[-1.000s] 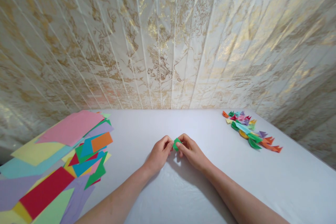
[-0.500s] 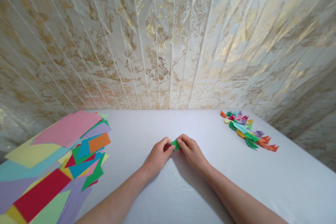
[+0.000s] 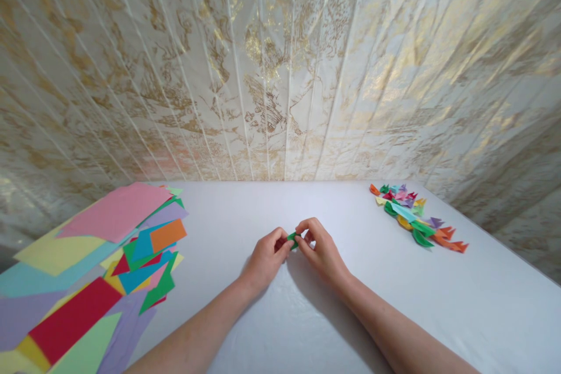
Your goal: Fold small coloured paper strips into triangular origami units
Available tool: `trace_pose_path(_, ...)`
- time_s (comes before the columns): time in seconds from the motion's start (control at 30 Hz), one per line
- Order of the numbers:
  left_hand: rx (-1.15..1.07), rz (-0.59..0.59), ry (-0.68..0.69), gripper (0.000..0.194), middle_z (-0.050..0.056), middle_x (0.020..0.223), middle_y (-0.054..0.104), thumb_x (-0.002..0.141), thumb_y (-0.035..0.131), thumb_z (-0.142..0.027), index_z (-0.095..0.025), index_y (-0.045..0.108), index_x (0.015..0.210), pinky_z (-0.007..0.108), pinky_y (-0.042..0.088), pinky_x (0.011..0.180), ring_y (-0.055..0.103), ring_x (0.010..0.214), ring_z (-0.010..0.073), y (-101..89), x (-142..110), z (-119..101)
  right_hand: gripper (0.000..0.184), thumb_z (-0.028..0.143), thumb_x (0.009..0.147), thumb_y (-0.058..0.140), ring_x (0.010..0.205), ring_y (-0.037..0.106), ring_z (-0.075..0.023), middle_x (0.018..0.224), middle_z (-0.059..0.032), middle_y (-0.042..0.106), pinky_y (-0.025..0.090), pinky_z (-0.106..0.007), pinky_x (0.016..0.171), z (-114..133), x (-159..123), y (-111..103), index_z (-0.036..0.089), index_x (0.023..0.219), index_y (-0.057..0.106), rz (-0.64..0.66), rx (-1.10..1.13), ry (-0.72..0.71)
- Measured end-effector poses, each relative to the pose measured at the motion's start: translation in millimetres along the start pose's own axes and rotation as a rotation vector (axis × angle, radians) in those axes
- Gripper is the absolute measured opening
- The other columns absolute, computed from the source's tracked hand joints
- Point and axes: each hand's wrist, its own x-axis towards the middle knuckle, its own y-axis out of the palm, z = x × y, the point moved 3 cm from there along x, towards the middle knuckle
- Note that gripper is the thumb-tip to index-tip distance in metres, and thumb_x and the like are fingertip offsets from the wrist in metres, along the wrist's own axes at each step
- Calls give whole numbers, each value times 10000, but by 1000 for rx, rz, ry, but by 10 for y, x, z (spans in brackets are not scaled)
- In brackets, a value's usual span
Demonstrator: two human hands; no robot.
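Note:
A small folded green paper piece (image 3: 293,238) sits between my two hands, just above the middle of the white table (image 3: 280,315). My left hand (image 3: 266,258) pinches its left end with thumb and forefinger. My right hand (image 3: 319,249) is curled over its right end, fingertips pressed on the paper. Most of the piece is hidden by my fingers; only a narrow green strip shows.
A spread of coloured paper sheets and cut scraps (image 3: 92,269) covers the table's left side. A pile of small folded paper pieces in many colours (image 3: 414,217) lies at the far right. A cream and gold patterned wall (image 3: 280,64) rises right behind the table.
The green piece shows less of itself now, as my fingers have closed tighter around it. Both hands have shifted slightly away from me.

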Motion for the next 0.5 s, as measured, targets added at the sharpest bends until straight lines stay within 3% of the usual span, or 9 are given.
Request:
trace_pose_path(0.2, 7, -23, -10, 214, -56, 605, 502, 855, 529, -364, -201, 469, 730, 230, 384, 567, 495, 575, 115, -5, 20, 17, 87, 274, 867, 521, 665, 533, -153, 728, 4, 579, 406, -271, 635, -24, 5, -4, 205, 822, 550, 18, 15, 80)
trace_pose_path(0.3, 13, -47, 44, 126, -32, 746, 583, 852, 548, -317, -200, 532, 896, 235, 423, 605, 531, 626, 117, -15, 13, 4, 104, 278, 868, 516, 651, 529, -151, 706, 8, 582, 397, -266, 627, -31, 10, -11, 198, 821, 562, 17, 13, 95)
trace_pose_path(0.4, 48, -71, 119, 198, -6, 897, 634, 854, 554, -273, -217, 552, 1044, 244, 453, 669, 560, 693, 120, -31, -9, -25, 108, 278, 870, 514, 642, 532, -149, 699, 10, 590, 391, -261, 616, -39, 9, -9, 197, 821, 566, 32, 20, 106)
trace_pose_path(0.5, 66, -74, 139, 131, -1, 876, 639, 877, 525, -277, -209, 572, 979, 247, 458, 684, 571, 715, 126, -43, -20, -28, 114, 282, 871, 514, 643, 532, -148, 693, 9, 590, 391, -260, 616, -37, 7, -9, 198, 811, 562, 35, 30, 117)
